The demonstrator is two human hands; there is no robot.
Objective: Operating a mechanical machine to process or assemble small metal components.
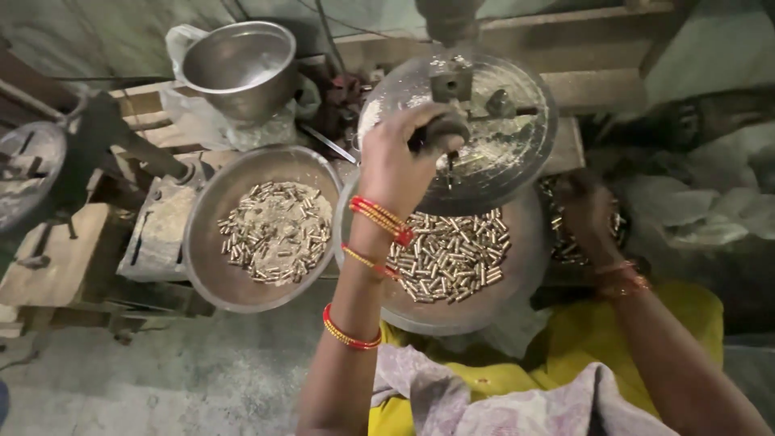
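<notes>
**Left hand on the press handle, right hand in the brass pieces**

We are closing our left hand (401, 161) around the dark handle (440, 131) that is sticking out from the round metal wheel (500, 153) of a hand press; the fingers are wrapping the knob fully, and red and gold bangles (379, 218) are sitting on the wrist. The wheel is standing just above a wide steel pan (517, 274) that is holding a heap of small brass tubes (452, 257), right under our forearm.

Our right hand (585, 211) is reaching down past the right rim of that pan into a shadowed spot where more brass pieces (561, 234) are glinting. The light there is poor, so we cannot tell whether the fingers are pinching anything or lying spread.

To the left, touching the first pan, a second steel pan (210, 266) is carrying brass tubes mixed with pale dust (278, 232). Behind it an empty steel bowl (238, 69) is resting on crumpled plastic on the wooden worktop (153, 133). At the far left another dark press (32, 169) is standing. Yellow cloth (565, 363) is covering our lap below.
</notes>
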